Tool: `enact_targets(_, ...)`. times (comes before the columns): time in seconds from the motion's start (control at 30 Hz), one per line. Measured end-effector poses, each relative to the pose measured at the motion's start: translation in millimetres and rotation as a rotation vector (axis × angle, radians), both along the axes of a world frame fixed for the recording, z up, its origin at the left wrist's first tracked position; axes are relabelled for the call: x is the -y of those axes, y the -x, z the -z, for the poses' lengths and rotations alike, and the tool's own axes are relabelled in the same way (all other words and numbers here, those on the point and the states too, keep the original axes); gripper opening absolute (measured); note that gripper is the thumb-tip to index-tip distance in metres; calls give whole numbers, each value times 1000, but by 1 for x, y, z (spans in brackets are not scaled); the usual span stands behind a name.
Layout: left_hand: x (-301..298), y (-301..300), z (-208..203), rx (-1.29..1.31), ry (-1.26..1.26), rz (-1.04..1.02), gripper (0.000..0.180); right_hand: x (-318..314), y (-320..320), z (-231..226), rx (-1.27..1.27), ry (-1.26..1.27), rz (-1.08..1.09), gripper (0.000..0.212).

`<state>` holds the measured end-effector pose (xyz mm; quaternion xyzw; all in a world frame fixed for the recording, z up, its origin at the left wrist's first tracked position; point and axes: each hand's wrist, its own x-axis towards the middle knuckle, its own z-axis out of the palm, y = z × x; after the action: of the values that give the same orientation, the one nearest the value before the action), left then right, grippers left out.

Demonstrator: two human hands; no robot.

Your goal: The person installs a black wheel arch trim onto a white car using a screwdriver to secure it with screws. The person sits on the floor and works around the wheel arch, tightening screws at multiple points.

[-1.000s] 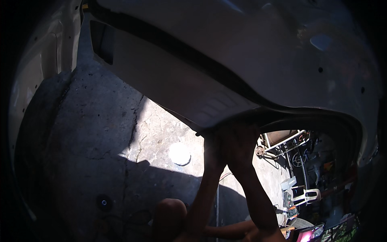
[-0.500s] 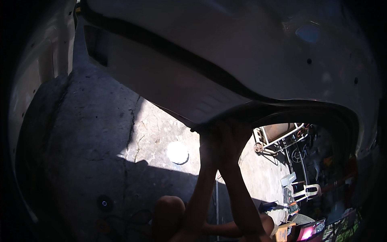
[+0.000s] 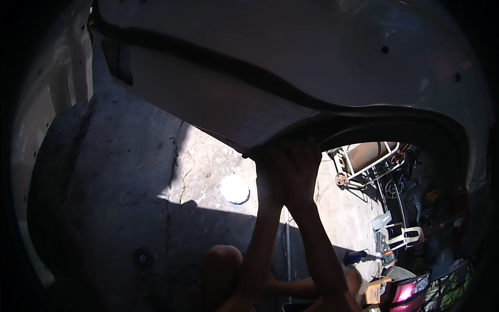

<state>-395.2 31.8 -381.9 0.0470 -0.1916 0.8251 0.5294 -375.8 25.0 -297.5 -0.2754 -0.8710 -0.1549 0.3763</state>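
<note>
A large pale vehicle body panel [image 3: 208, 88] spans the upper part of the head view, crossed by a dark strip [image 3: 228, 61]. Toward the right its lower side curves into an arch-shaped opening with a dark edge [image 3: 343, 120]. At the left end of that arch, my left hand [image 3: 269, 169] and my right hand [image 3: 301, 164] are side by side, pressed close together. Both are raised, with fingers closed over the dark edge. Deep shadow hides most of the fingertips and anything small between them.
A white round object [image 3: 235, 189] lies on the sunlit concrete floor [image 3: 202, 151]. Beyond the arch are a white-framed cart [image 3: 371, 158], a white plastic chair [image 3: 410, 237] and a cardboard box [image 3: 375, 291]. Another pale panel [image 3: 62, 83] stands at the left. My bent knee [image 3: 222, 260] is below.
The view has shifted slightly, so the panel edge and both hands sit a little higher. The hands stay together on the same stretch of edge.
</note>
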Motion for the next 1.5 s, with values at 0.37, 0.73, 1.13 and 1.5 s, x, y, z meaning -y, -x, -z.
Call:
enact_targets(0.37, -9, 1, 12, 184, -183, 133, 47, -3, -155, 82, -202, 135, 260, 17)
enact_targets(0.73, -12, 11, 3, 286, -468, 410, 47, 78, -283, 442, 307, 1261, 532, 43)
enact_targets(1.13, -9, 11, -13, 251, -469, 236, 48, 105, -272, 362, 625, 1532, 329, 35)
enact_targets(1.5, -3, -7, -11, 678, -526, 481, 52, 146, -236, 7, -380, 335, 292, 31)
